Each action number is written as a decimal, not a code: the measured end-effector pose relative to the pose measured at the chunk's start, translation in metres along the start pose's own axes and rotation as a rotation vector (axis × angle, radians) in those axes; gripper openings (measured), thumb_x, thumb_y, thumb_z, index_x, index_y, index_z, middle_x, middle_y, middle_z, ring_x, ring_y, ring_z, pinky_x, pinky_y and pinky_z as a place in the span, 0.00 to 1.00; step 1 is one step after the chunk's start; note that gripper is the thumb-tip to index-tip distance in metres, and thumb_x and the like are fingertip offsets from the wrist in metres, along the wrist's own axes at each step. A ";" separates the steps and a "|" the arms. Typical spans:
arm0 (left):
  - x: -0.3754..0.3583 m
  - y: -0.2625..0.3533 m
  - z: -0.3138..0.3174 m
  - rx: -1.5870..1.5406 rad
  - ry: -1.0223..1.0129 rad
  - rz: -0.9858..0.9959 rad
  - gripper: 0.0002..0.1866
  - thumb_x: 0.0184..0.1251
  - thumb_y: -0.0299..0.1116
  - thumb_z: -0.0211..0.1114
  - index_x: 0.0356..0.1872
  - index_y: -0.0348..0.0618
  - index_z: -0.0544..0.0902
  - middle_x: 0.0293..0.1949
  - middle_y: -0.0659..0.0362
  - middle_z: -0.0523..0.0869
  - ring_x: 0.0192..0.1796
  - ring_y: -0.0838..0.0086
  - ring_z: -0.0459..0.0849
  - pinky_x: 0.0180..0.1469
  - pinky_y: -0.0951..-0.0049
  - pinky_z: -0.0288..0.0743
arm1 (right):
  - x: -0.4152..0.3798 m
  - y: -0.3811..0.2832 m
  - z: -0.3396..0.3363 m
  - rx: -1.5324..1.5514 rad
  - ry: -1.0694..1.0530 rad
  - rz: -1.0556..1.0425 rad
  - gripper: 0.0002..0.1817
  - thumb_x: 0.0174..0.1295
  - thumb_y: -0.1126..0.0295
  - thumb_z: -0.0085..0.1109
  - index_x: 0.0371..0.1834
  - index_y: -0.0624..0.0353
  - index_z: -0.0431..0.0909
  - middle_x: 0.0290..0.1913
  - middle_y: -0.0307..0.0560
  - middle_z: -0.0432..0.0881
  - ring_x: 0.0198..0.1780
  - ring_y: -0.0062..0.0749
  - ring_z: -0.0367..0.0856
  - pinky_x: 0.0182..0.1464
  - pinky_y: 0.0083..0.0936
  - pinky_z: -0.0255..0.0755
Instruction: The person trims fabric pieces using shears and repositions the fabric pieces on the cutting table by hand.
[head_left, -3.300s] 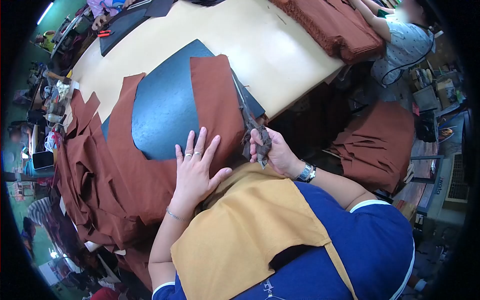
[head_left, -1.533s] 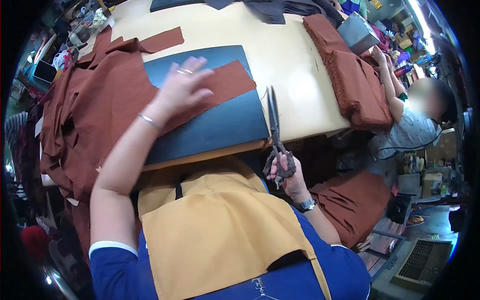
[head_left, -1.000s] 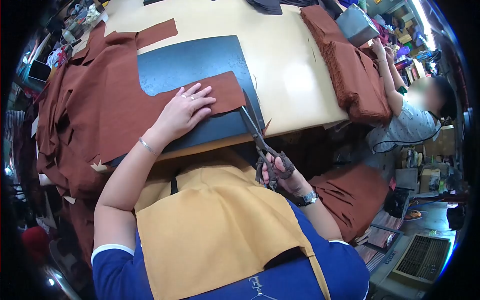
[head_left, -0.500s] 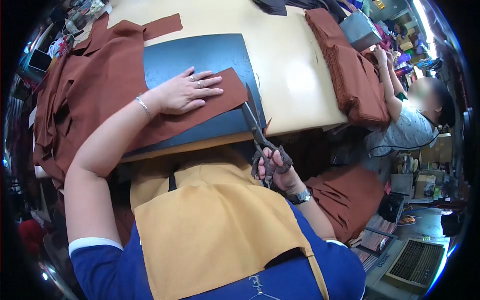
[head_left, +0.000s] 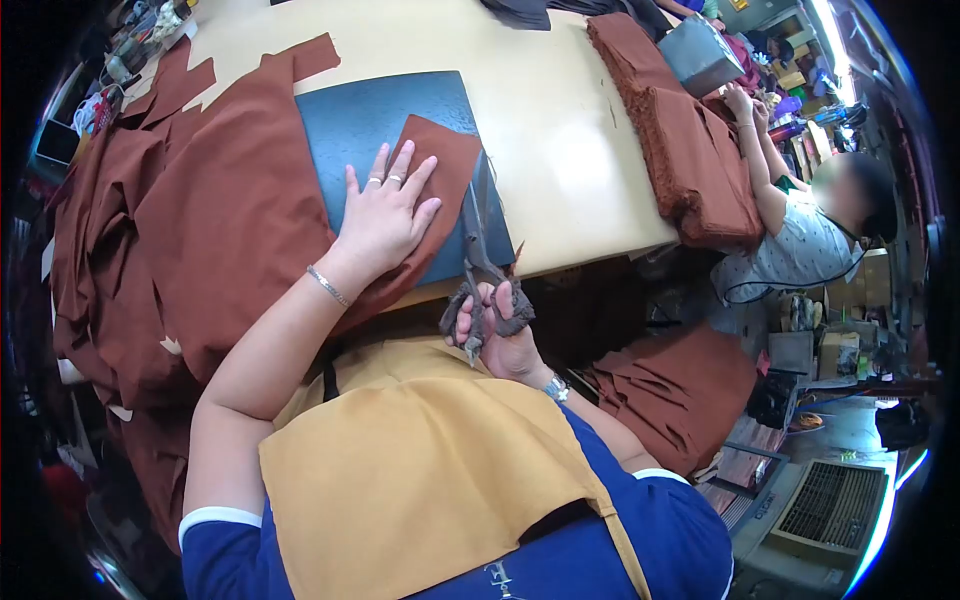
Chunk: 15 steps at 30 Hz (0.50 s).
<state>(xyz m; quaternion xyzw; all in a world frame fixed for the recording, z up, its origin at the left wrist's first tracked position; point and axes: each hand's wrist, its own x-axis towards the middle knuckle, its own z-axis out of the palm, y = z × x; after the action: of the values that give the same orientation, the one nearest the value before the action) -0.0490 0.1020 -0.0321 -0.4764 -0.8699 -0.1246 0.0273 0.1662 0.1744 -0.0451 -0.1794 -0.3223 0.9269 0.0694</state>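
My left hand (head_left: pixel 385 215) lies flat with fingers spread on a narrow end of reddish-brown fabric (head_left: pixel 235 190). Beneath that end is a dark blue board (head_left: pixel 345 115) on the cream table. Fabric trails off in folds to the left and over the table's front edge. In my right hand (head_left: pixel 507 345) is a pair of large fabric scissors (head_left: pixel 474 225), its handles wrapped in dark cloth, with my fingers through the loops. The blades point away from me, right along the fabric's right edge.
A thick stack of the same fabric (head_left: pixel 690 140) lies across the table (head_left: pixel 560 120), with a grey metal box (head_left: pixel 698 55) behind it. A co-worker (head_left: pixel 800 240) reaches in from the right. More brown fabric (head_left: pixel 680 390) is heaped below the table edge, near a vented machine (head_left: pixel 830 505).
The fabric end has swung counter-clockwise, so its tip points further away from me. My left hand has turned with it. The scissors have shifted left and stand more upright in view.
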 end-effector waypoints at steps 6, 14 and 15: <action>-0.008 0.011 -0.002 -0.001 0.021 -0.028 0.29 0.73 0.51 0.49 0.72 0.54 0.64 0.75 0.50 0.58 0.76 0.50 0.53 0.68 0.29 0.47 | 0.005 0.001 0.009 -0.152 0.147 0.002 0.25 0.69 0.42 0.47 0.40 0.56 0.71 0.29 0.42 0.77 0.32 0.30 0.78 0.41 0.33 0.77; -0.009 0.012 -0.003 -0.007 0.020 -0.039 0.29 0.73 0.50 0.49 0.72 0.55 0.64 0.75 0.51 0.57 0.76 0.50 0.53 0.68 0.29 0.47 | 0.003 -0.002 0.016 -0.212 0.176 -0.006 0.22 0.70 0.49 0.53 0.40 0.61 0.72 0.29 0.42 0.78 0.30 0.23 0.78 0.36 0.23 0.77; -0.009 0.012 -0.002 -0.008 0.025 -0.039 0.29 0.73 0.50 0.49 0.72 0.55 0.64 0.75 0.51 0.57 0.76 0.50 0.53 0.68 0.29 0.47 | 0.003 -0.002 0.017 -0.229 0.173 -0.003 0.21 0.70 0.50 0.54 0.40 0.61 0.72 0.29 0.42 0.78 0.30 0.23 0.78 0.36 0.23 0.77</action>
<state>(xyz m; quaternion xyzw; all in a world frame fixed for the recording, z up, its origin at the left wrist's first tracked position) -0.0349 0.1003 -0.0290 -0.4579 -0.8781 -0.1348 0.0338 0.1569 0.1673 -0.0322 -0.2648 -0.4190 0.8651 0.0774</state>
